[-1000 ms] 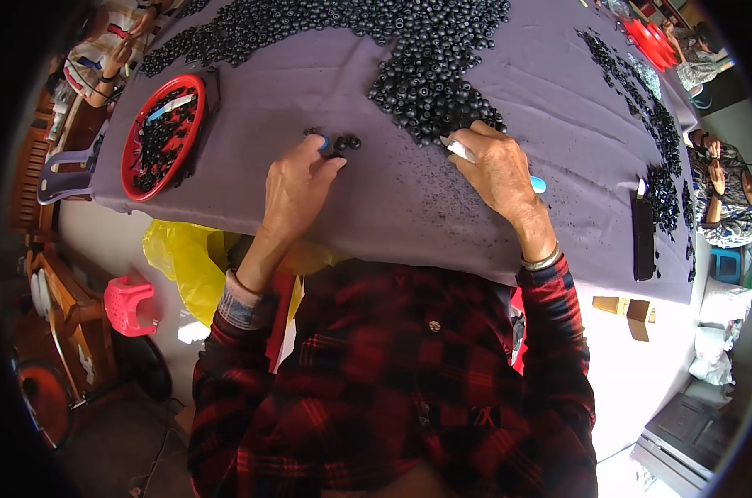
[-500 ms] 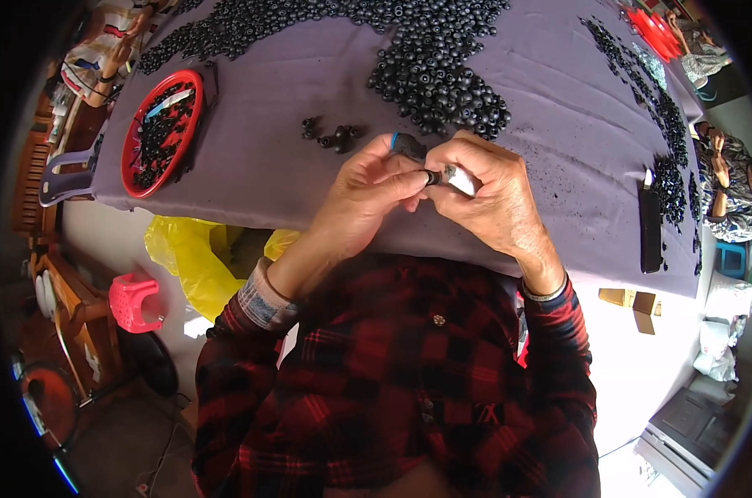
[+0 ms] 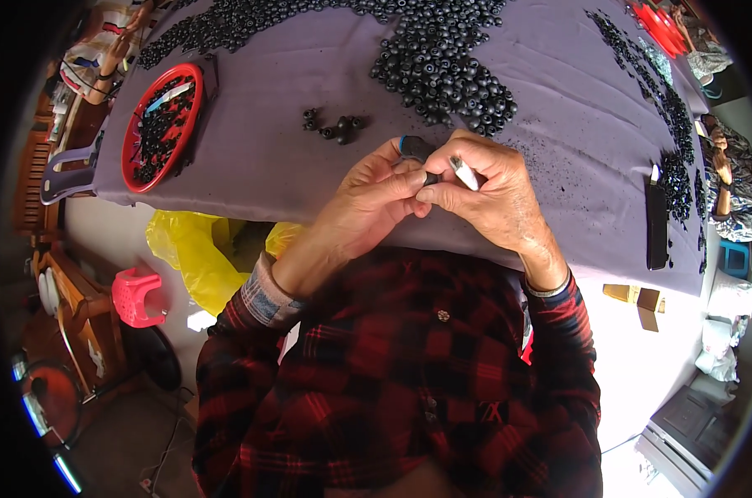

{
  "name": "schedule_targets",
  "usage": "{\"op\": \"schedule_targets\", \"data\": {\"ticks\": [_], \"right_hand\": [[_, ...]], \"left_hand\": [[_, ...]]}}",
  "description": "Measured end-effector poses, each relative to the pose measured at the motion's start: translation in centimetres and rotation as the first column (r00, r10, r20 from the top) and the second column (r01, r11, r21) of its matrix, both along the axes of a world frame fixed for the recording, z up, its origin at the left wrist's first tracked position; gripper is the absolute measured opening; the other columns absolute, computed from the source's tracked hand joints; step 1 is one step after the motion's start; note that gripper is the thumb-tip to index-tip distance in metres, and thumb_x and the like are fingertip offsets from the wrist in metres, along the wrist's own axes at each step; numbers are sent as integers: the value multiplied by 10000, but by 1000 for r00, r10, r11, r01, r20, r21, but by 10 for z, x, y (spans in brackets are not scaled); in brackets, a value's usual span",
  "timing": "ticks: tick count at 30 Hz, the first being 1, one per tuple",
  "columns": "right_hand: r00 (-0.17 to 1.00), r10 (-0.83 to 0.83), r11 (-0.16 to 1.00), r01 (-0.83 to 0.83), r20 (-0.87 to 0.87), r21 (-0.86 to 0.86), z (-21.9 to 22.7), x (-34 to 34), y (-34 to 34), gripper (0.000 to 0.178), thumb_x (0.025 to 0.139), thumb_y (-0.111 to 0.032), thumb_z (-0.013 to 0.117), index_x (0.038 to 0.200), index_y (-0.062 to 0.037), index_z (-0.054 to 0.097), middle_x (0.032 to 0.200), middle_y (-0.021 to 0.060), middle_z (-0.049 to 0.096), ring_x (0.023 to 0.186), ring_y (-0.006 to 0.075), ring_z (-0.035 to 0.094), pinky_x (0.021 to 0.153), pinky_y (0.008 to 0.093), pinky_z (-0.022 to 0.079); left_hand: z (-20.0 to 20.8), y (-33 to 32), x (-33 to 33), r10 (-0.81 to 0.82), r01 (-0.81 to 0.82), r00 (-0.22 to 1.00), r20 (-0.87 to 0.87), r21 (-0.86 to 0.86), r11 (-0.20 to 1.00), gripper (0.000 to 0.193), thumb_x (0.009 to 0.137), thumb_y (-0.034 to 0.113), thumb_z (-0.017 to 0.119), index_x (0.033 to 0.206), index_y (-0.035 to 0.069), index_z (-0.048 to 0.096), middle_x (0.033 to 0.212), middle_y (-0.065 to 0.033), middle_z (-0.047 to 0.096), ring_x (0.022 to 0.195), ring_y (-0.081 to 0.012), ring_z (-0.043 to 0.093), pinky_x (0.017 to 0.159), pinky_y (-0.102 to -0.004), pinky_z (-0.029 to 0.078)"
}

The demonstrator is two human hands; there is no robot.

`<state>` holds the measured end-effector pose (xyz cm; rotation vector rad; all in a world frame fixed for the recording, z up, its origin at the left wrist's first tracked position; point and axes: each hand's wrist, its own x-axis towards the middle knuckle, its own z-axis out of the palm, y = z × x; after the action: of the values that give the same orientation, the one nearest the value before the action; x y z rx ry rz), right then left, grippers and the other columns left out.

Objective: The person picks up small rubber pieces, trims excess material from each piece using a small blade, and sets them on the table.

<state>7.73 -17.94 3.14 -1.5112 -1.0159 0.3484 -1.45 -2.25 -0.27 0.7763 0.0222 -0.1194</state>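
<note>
My left hand (image 3: 367, 203) pinches a small black rounded piece (image 3: 431, 178) between thumb and fingers. A dark finger cover (image 3: 415, 148) with a blue edge sits on one of its fingertips. My right hand (image 3: 500, 191) is closed round a small tool with a white, flat part (image 3: 464, 175); whether it is a blade or a handle is unclear. The two hands meet at the black piece. Just beyond them spreads a heap of black round pieces with holes (image 3: 446, 75). A few such pieces (image 3: 341, 129) lie apart, beyond my left hand.
A red basin (image 3: 162, 129) of black bits stands at the left of the purple-grey tablecloth (image 3: 276, 100). A long black object (image 3: 656, 220) and scattered black bits (image 3: 670, 178) lie at the right. A yellow bag (image 3: 189, 257) hangs below the table edge. Other people sit beyond both sides.
My right hand has turned slightly, so the tool's white part shows more lengthwise. The right thumb has come closer to my left fingers. Both hands stay together over the near table edge.
</note>
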Motion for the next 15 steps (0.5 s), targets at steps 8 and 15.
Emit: {"op": "schedule_targets", "data": {"ticks": [8,15], "right_hand": [[951,55,997,-68,-305,-31,4,3,-1,24,879,7,628,886,30,631,752,44,603,694,153,649,630,277,519],[963,-147,966,188,225,-177,22,8,-18,212,849,-179,671,969,-9,629,782,61,570,685,140,526,639,284,448]], "left_hand": [[-6,0,4,-14,12,1000,-26,-79,997,249,903,128,622,1118,101,501,950,-4,567,822,-106,540,696,-257,443],[4,3,3,14,-10,1000,21,-143,990,226,912,140,619,1096,100,494,897,-7,559,839,-128,538,717,-272,447]]}}
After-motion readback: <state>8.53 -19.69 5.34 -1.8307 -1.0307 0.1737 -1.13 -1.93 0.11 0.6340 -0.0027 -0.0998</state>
